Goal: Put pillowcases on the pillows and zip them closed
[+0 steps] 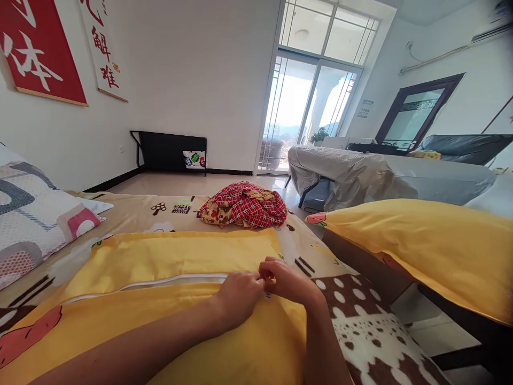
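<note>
Yellow cloth (180, 256) is laid on the bed (128, 211), zip (202, 278) upward, seemingly for easy reach; near the zip's right end, cloth appears pinched by left hand (242, 295) and right hand (286, 279), perhaps for tautness.

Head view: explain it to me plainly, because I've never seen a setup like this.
There is no machine here. A person works with two bare hands, and this single picture comes from a camera worn on their head, looking forward and down. The left hand and right hand meet over a yellow cover, near the right end of its white strip. Exactly what the fingers pinch is hidden. The cover lies on a patterned spread, with a red plaid bundle beyond it and a grey-and-white pillow to the left. A yellow cushion is off to the right.
</note>
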{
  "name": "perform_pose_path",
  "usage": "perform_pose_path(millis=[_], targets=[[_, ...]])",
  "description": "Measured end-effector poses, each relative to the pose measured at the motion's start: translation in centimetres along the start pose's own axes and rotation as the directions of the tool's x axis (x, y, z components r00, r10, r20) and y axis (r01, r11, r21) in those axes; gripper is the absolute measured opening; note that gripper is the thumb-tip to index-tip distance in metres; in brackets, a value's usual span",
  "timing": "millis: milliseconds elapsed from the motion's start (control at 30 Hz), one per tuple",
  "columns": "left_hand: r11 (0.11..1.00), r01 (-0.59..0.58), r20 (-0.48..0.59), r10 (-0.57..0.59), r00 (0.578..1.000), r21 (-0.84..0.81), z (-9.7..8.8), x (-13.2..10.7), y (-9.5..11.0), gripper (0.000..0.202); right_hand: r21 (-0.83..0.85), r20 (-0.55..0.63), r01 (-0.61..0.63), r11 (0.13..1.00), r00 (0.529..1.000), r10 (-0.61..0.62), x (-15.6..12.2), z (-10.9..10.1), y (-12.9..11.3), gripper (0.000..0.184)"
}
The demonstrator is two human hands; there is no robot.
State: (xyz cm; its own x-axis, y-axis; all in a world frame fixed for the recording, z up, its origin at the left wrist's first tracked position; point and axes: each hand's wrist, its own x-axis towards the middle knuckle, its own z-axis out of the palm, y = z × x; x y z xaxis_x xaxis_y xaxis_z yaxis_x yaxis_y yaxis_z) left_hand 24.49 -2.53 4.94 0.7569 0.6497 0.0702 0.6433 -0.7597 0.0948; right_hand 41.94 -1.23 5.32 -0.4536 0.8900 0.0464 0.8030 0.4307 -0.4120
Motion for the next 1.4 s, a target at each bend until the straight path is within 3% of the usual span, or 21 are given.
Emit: perform_pose_path(millis=[67, 133, 167, 233, 300, 400, 500, 700, 800, 933, 1100, 1300, 1400], targets=[[0.996, -0.034, -0.011, 0.035, 0.999, 0.079, -0.2, -0.3, 0.1, 0.025, 0.025, -0.036, -0.029, 0.999, 0.999, 0.03, -0.6, -0.4, 0.2, 0.014], [0.979, -0.079, -0.028, 0.086, 0.996, 0.187, -0.1, -0.5, 0.1, 0.022, 0.052, -0.067, -0.156, 0.986, 0.985, 0.159, -1.2, -0.9, -0.3, 0.011], [0.964, -0.103, -0.043, 0.117, 0.992, 0.247, 0.1, -0.5, 0.1, 0.022, 0.068, -0.069, -0.237, 0.969, 0.968, 0.241, -1.5, -1.2, -0.7, 0.018], [0.923, -0.133, -0.082, 0.174, 0.981, 0.361, 0.5, -0.7, 0.1, 0.026, 0.099, -0.026, -0.369, 0.924, 0.928, 0.373, -1.6, -1.6, -1.6, 0.032], [0.883, -0.147, -0.112, 0.218, 0.97, 0.445, 1.0, -0.9, 0.3, 0.029, 0.126, 0.062, -0.413, 0.902, 0.911, 0.408, -1.4, -1.6, -2.3, 0.036], [0.867, -0.147, -0.124, 0.232, 0.965, 0.476, 1.4, -1.4, 0.5, 0.028, 0.141, 0.157, -0.362, 0.922, 0.927, 0.34, -0.5, -0.8, -2.3, 0.034], [0.896, -0.135, -0.107, 0.197, 0.974, 0.423, 1.3, -2.2, 0.9, 0.023, 0.124, 0.172, -0.316, 0.941, 0.94, 0.293, 0.2, 0.1, -1.4, 0.035], [0.914, -0.17, -0.05, 0.202, 0.978, 0.368, 0.2, -4.0, 1.4, 0.023, 0.113, 0.194, -0.315, 0.942, 0.937, 0.29, 0.5, 1.0, -1.2, 0.029], [0.947, -0.119, -0.034, 0.135, 0.99, 0.297, -0.3, -4.1, 1.2, 0.024, 0.123, 0.225, -0.345, 0.93, 0.923, 0.312, 0.7, 1.0, -1.8, 0.028], [0.987, 0.0, -0.008, 0.001, 1.0, 0.16, -1.2, -3.5, 0.3, 0.026, 0.037, 0.157, -0.378, 0.925, 0.916, 0.368, 0.7, 0.8, -3.3, 0.029], [0.992, 0.035, 0.061, -0.043, 0.997, 0.122, -2.2, -3.4, -0.9, 0.031, -0.087, 0.039, -0.422, 0.902, 0.904, 0.426, 0.6, 0.7, -4.8, 0.019], [0.987, 0.045, -0.002, -0.045, 0.999, 0.154, -1.3, -4.2, -1.0, 0.026, -0.208, -0.013, -0.388, 0.898, 0.919, 0.394, 1.0, 2.0, -3.7, 0.009], [0.976, 0.031, 0.017, -0.035, 0.999, 0.216, -0.8, -4.5, -0.2, 0.033, -0.155, -0.022, -0.34, 0.928, 0.94, 0.341, 0.9, 2.2, -2.6, 0.017]])
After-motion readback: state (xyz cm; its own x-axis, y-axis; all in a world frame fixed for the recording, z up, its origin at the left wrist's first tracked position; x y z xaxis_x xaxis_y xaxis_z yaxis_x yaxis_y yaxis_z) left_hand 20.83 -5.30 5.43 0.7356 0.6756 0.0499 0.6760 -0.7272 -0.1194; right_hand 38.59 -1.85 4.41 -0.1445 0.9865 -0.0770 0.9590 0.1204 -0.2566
